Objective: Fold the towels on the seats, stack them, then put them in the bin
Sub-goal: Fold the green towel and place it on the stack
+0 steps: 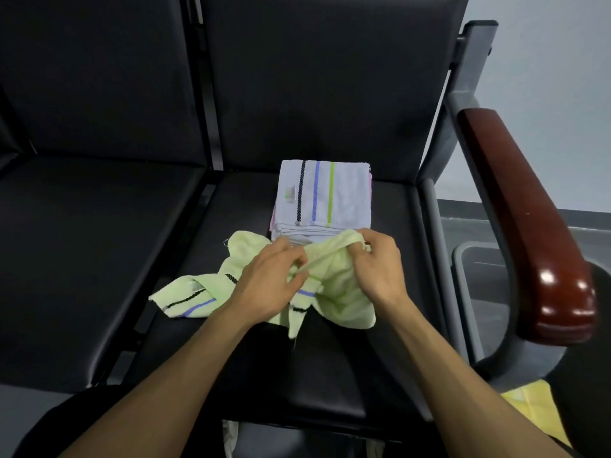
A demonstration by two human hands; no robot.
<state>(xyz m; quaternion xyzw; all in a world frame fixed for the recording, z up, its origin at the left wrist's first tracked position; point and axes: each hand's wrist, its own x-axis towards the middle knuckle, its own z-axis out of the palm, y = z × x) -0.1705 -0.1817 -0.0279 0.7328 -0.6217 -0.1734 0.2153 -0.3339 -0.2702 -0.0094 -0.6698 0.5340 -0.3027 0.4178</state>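
Together, the left hand [274,276] and right hand [377,266] are pinching the top edge of a crumpled pale green towel [344,299] with black, blue and green stripes, lying on the black seat [380,358] just before a stack of folded white towels [344,196].

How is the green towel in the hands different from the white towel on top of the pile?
The green towel is crumpled and unfolded; the white towel is folded flat. The left hand and right hand pinch the green towel; nothing touches the white towel. The green towel lies on the seat; the white towel tops the pile. Both have black, blue and green stripes.
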